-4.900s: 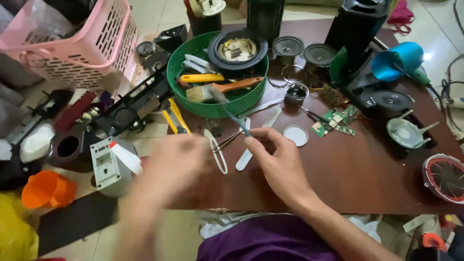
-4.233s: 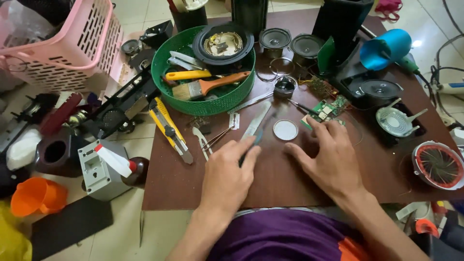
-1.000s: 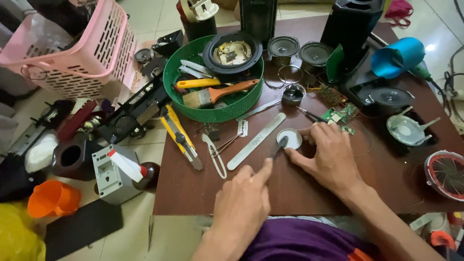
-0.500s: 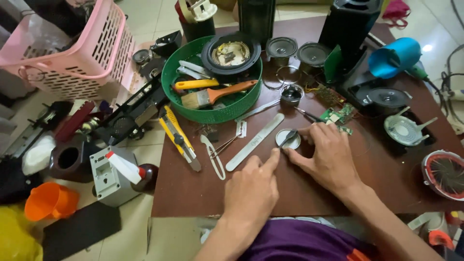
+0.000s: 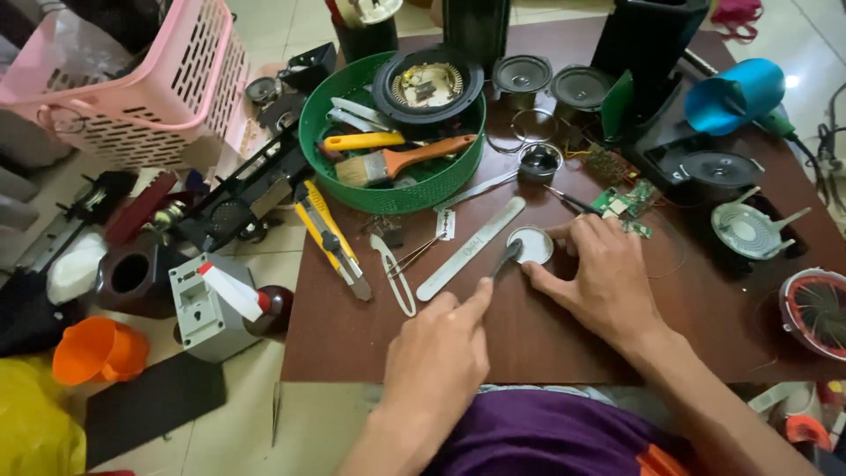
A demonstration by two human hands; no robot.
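A small white round disc (image 5: 532, 246) lies on the brown table (image 5: 546, 344). My right hand (image 5: 604, 282) rests beside it, with thumb and forefinger touching its rim on either side. My left hand (image 5: 441, 353) grips a thin dark tool (image 5: 506, 257) whose tip meets the disc's left edge. Just left of the tool a flat metal file (image 5: 471, 249) lies at a slant. Past it are thin metal tweezers (image 5: 421, 253) and a white plastic pry tool (image 5: 393, 275).
A green round basket (image 5: 317, 132) holds a paintbrush (image 5: 401, 163) and tools. A yellow utility knife (image 5: 330, 227) lies at the table's left. Behind are a circuit board (image 5: 626, 201), speakers (image 5: 520, 79) and a blue cup (image 5: 736, 95). A pink basket (image 5: 150, 79) and orange cup (image 5: 97, 348) sit on the floor.
My left hand has slid forward and the dark tool's tip has reached the disc. My right hand has stayed at the disc.
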